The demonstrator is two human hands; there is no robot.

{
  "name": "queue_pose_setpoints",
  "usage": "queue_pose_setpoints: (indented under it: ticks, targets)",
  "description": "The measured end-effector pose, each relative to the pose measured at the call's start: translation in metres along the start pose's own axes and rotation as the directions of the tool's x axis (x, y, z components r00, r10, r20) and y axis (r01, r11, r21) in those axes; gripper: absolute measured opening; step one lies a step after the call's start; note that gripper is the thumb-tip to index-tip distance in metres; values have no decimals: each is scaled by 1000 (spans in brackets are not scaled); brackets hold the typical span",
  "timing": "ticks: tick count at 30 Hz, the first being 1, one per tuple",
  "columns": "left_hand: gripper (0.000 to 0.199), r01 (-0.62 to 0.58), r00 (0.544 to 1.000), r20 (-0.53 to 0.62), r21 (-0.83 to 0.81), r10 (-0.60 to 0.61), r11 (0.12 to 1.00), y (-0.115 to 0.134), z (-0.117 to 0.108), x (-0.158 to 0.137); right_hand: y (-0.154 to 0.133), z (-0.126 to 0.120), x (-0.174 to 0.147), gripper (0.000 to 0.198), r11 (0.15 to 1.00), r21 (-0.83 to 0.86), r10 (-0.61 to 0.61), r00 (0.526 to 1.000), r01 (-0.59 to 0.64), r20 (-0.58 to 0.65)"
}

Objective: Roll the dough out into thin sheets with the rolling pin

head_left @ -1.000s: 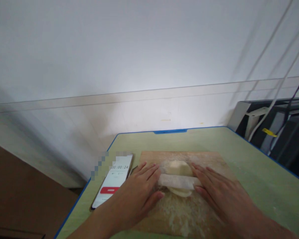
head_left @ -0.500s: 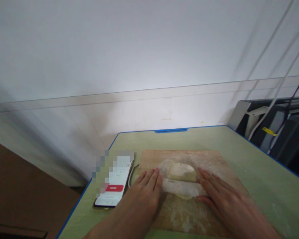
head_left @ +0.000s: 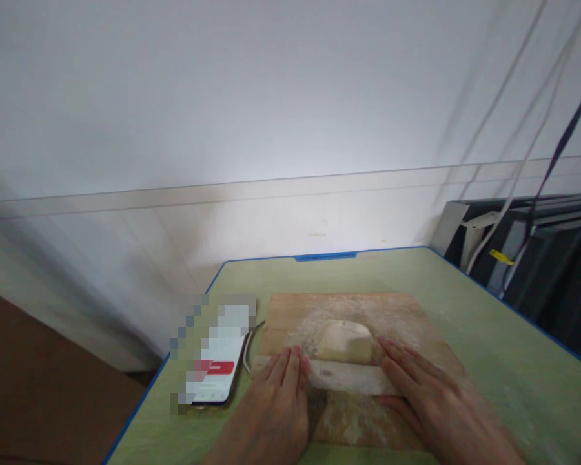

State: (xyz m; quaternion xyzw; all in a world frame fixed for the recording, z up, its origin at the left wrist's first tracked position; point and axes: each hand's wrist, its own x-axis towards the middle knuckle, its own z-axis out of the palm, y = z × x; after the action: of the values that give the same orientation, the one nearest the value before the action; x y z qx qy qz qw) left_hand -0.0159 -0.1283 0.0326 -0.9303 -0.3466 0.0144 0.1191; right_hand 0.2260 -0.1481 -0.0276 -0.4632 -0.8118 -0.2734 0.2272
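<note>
A pale rolling pin [head_left: 346, 378] dusted with flour lies crosswise along the near edge of a thick slab of dough [head_left: 347, 340]. My left hand [head_left: 281, 394] rests flat over the pin's left part, fingers stretched and close together, and the pin's end shows past it. On the right part lies my right hand [head_left: 419, 387], its fingers extended over the pin and its thumb on the near side. Both palms press from above without wrapping round it. Beneath the dough and pin is a floured wooden board [head_left: 285, 313].
A phone [head_left: 220, 342], partly blurred out, lies left of the board with a thin cable [head_left: 246, 352] between them. The green table [head_left: 392, 271] has a blue edge and stands against a white wall [head_left: 271, 216]. Dark flat panels [head_left: 561, 271] and hanging cords are at right.
The rolling pin has come toward me, off the dough's near part to its near edge. Both hands moved with it. The camera view has shifted slightly.
</note>
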Motion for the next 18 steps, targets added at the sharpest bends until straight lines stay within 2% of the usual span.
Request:
queue_pose_setpoints:
  ticks: [3, 6, 8, 11, 14, 18]
  targets:
    - [39, 17, 1000, 5, -14, -17, 1000, 1, 0, 3, -1, -2, 3, 47, 999, -42, -20, 1000, 19, -19]
    - [40, 68, 998, 17, -53, -67, 996, 2, -2, 8, 0, -5, 7, 48, 1000, -9, -28, 1000, 28, 9]
    - [40, 99, 995, 26, -99, -97, 990, 0, -5, 11, 3, -8, 11, 47, 999, 6, -49, 999, 49, -9]
    - [41, 114, 993, 2, -185, -116, 976, -5, -9, 14, 10, -12, 19, 47, 996, -63, -74, 996, 70, -53]
    - [46, 107, 992, -37, -241, -119, 965, -11, -7, 16, 18, -9, 27, 44, 994, -87, -64, 998, 64, 3]
    - [58, 121, 990, -50, -199, -133, 972, -15, 2, 26, 26, 5, 28, 46, 998, 60, -9, 995, 3, 101]
